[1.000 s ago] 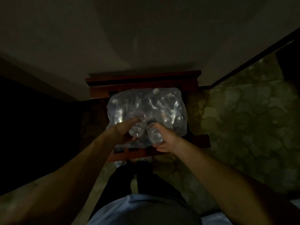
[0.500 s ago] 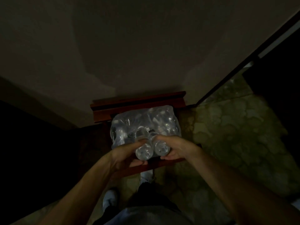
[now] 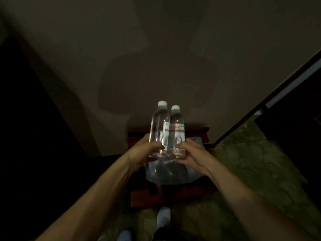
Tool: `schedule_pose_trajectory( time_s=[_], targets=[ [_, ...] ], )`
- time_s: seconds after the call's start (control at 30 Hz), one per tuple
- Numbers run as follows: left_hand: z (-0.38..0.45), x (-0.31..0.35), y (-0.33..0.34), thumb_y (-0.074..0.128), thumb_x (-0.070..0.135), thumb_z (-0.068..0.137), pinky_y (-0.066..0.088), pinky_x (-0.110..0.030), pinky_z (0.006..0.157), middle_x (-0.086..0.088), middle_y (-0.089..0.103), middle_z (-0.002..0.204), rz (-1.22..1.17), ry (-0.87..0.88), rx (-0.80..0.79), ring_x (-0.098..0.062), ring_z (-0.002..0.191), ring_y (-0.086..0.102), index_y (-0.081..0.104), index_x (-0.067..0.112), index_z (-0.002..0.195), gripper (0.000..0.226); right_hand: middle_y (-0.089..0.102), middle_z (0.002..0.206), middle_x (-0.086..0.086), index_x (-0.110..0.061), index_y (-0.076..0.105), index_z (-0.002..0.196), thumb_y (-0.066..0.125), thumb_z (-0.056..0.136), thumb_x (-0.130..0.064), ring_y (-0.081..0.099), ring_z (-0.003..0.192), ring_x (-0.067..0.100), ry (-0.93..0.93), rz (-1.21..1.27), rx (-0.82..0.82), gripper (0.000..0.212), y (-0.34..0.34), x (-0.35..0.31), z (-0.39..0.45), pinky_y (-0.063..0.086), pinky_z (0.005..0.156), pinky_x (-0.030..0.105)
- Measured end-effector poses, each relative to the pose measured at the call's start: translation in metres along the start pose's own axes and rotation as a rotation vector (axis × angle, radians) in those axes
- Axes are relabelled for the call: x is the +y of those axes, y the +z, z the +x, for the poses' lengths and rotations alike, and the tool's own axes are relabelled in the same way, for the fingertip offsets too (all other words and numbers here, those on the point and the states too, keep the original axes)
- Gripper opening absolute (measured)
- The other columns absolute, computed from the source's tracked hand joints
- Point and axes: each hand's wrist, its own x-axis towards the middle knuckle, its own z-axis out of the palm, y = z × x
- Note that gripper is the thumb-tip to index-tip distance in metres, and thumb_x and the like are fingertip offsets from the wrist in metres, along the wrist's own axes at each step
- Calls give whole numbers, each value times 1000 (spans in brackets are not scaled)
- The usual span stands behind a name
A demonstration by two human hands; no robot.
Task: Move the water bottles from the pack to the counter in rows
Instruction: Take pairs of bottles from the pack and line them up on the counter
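Clear plastic, 2 upright bottles (image 3: 166, 133), caps up, left hand (image 3: 144, 153) and right hand (image 3: 189, 153) each gripping 1.

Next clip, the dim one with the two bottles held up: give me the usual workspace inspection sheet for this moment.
Surface: reddish wooden stand against the wall; no counter in view.
Job's things: two clear water bottles with white caps, upright, side by side, touching, held above the pack; left bottle, right bottle. Plastic-wrapped pack lies on the stand below them.
Clutter: nothing seen.
Grippers: left hand grips the left bottle's base; right hand grips the right bottle's base.
Cables: nothing seen.
Surroundings: plain wall behind, mottled stone floor to the right, the person's shoe below; very dim light.
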Motion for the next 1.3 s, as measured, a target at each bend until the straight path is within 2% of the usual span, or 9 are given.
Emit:
schedule_pose_trajectory(
  time_s=[0.17,0.3,0.4,0.63,0.8,0.9,1.0,1.17,1.3],
  targets=[
    [-31,61,-11,76,17,79,57,-31,73,-7,72,109,-16,279,122,-19,91,73,53,16,127,54,67,120,19,-8,47,136,65,83,-8,64,113,35,-249,57,-85,56,58,-62,-13,53,95,49],
    [-57,104,-16,84,36,68,55,-41,91,-2,73,111,112,488,273,-17,101,71,56,19,126,66,69,118,9,-13,52,133,79,76,-29,66,108,24,-454,84,-52,65,102,-93,-28,54,92,42],
    [-81,124,-16,83,34,70,58,-35,84,-2,71,109,150,573,376,-15,95,72,47,18,130,72,70,116,7,-18,54,127,85,62,-41,68,105,23,-539,129,-21,75,127,-102,-39,55,94,48],
    [-133,144,-26,64,18,89,57,-28,64,-11,73,98,90,617,387,-22,81,73,55,4,124,39,71,106,6,-14,48,124,77,79,-19,72,91,21,-658,259,-227,54,153,-119,-65,57,63,32],
    [-178,164,-19,66,30,84,56,-23,63,-4,74,97,181,710,392,-16,83,73,63,14,115,36,76,80,-7,-21,66,90,64,89,-23,72,81,12,-757,160,-337,3,169,-132,-92,59,65,31],
    [-206,177,-22,68,36,81,57,-25,66,-5,74,100,284,749,420,-18,88,73,64,15,114,39,76,78,-5,-23,73,77,74,74,-26,72,81,15,-885,123,-389,4,186,-141,-110,59,76,32],
    [-232,193,-33,71,32,81,55,-24,66,-8,74,102,342,806,471,-20,88,74,62,18,120,43,76,89,3,-20,72,92,81,72,-18,73,87,19,-993,103,-439,22,209,-150,-114,59,77,34],
    [-265,204,-72,77,30,73,55,-26,62,-11,75,99,273,862,571,-23,85,74,61,11,120,54,71,96,3,-1,47,117,76,72,-22,69,89,14,-1014,-4,-422,57,255,-158,-122,58,73,28],
    [-287,203,-123,74,25,75,58,-38,78,-11,75,103,223,846,500,-26,93,73,54,11,124,55,68,108,13,-18,52,108,80,73,-18,69,93,14,-1017,-172,-379,45,296,-164,-131,57,79,39]
  ],
)
